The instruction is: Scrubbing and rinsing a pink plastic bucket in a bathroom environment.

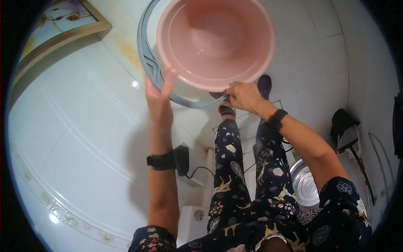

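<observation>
A large pink plastic basin (pixel 184 61) tilts its hollow toward me at the top of the head view. Along its left and lower rim curves a grey plastic ring-shaped frame (pixel 143 47) with a ribbed, slotted section. My left hand (pixel 159 90) is closed on that frame, thumb inside the curve and fingers outside, slightly blurred. Close under the basin's lower rim, my right hand (pixel 243 96) is pinched shut where the grey band ends from view. A small dark bit shows at its fingertips, too small to name. Both wrists wear black bands.
A wood-framed floral picture (pixel 63 35) stands at upper left by the white tiled wall. A shiny metal basin (pixel 305 185) sits beside my right leg. Further right are a black object (pixel 343 124) and a loop of hose (pixel 380 155). My shoes are beneath the pink basin.
</observation>
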